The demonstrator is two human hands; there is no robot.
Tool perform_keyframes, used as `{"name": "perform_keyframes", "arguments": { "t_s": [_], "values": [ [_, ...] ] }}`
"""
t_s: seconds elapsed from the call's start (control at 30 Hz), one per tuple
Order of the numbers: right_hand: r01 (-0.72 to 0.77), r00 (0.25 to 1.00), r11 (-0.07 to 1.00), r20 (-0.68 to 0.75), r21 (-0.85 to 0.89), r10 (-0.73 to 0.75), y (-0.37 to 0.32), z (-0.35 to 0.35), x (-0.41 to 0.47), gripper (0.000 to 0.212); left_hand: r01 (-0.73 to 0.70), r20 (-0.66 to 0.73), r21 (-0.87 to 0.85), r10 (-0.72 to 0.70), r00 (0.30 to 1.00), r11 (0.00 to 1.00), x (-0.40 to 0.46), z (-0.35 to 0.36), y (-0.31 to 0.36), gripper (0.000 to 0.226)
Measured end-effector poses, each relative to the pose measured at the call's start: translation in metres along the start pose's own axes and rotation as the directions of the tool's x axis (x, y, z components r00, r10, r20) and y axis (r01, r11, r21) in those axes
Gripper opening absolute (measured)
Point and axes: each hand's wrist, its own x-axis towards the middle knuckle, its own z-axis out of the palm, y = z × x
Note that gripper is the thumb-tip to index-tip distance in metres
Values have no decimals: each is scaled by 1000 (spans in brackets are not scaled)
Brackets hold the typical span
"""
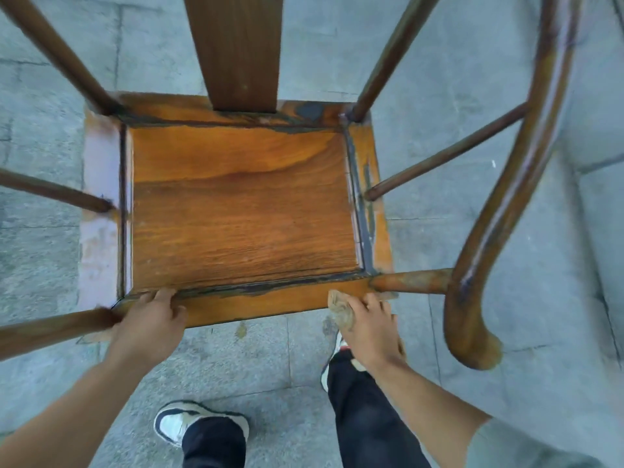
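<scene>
A wooden armchair stands below me, its orange-brown seat [236,211] seen from above, with dark worn patches along the frame joints. My left hand [150,319] grips the seat's front rail near the left corner, fingers curled over the edge. My right hand [369,324] holds a crumpled tan piece of sandpaper or cloth [341,307] against the front rail near the right corner. The broad back splat [236,52] rises at the top centre.
The curved armrest [499,214] sweeps down the right side and ends near my right hand. Thin spindles [442,157] and posts rise from the seat's sides. Grey stone paving [506,332] surrounds the chair. My feet in white shoes [179,423] stand just before it.
</scene>
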Motion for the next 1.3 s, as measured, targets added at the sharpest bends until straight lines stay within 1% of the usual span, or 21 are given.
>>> {"name": "perform_keyframes", "arguments": {
  "t_s": [0.07,0.13,0.2,0.3,0.37,0.43,0.5,0.53,0.6,0.67,0.73,0.8,0.87,0.93,1.0,1.03,1.07,1.1,1.13,1.23,1.3],
  "values": [
    [-12,999,996,32,85,10,18,-14,-17,47,-7,31,-15,7,999,1000,-15,-8,23,50],
    [-6,999,964,43,266,-5,12,-32,-37,42,-39,24,-57,40,999,998,-33,-24,43,50],
    [-4,1000,887,23,461,-7,-5,-53,-52,37,-65,-18,-79,64,998,995,-53,-41,61,50],
    [0,997,763,-55,647,47,-39,-85,-75,34,-91,-16,-97,90,996,991,-89,-71,83,50],
    [15,993,699,-93,715,74,-58,-103,-82,34,-144,-7,-110,144,989,983,-104,-84,93,50],
    [39,990,635,-117,772,81,-67,-127,-99,37,-223,-41,-90,220,975,971,-123,-101,105,49],
    [64,986,618,-146,783,84,-73,-144,-107,36,-290,-56,-62,287,956,955,-131,-112,117,47],
    [72,979,607,-171,792,107,-73,-153,-113,37,-343,-55,-46,340,939,938,-135,-117,124,47],
    [100,956,551,-234,828,178,-70,-172,-130,39,-450,-53,-7,450,892,893,-148,-127,141,46],
    [135,917,453,-284,881,281,-66,-190,-149,40,-534,-56,16,534,843,845,-166,-141,158,45],
    [144,873,282,-256,948,415,-61,-203,-165,43,-600,-50,33,601,798,799,-186,-150,174,45],
    [178,793,109,-208,978,573,-51,-225,-190,41,-682,-40,74,686,727,727,-210,-164,198,45],
    [243,708,-5,-174,970,684,-28,-248,-210,32,-758,-21,101,763,646,645,-234,-170,238,45],
    [332,648,-80,-165,940,744,2,-270,-231,30,-826,16,108,830,558,554,-260,-164,286,44],
    [435,564,-120,-166,892,809,43,-289,-258,35,-879,55,103,880,472,465,-297,-146,342,44],
    [484,508,-121,-165,867,846,74,-298,-275,35,-905,79,97,904,421,414,-320,-129,377,44],
    [517,478,-121,-169,847,862,88,-305,-285,32,-915,87,80,912,402,396,-333,-122,396,43],
    [554,414,-116,-152,825,898,126,-308,-304,30,-940,122,67,932,341,335,-360,-100,432,42],
    [585,373,-113,-142,803,917,156,-310,-321,30,-952,154,50,940,306,301,-381,-83,460,41],
    [635,289,-105,-110,766,951,252,-307,-368,34,-978,235,-4,951,202,209,-438,-23,537,34],
    [650,235,-130,-36,749,971,312,-299,-393,32,-989,270,-10,953,137,145,-468,16,582,34]
  ]
}}
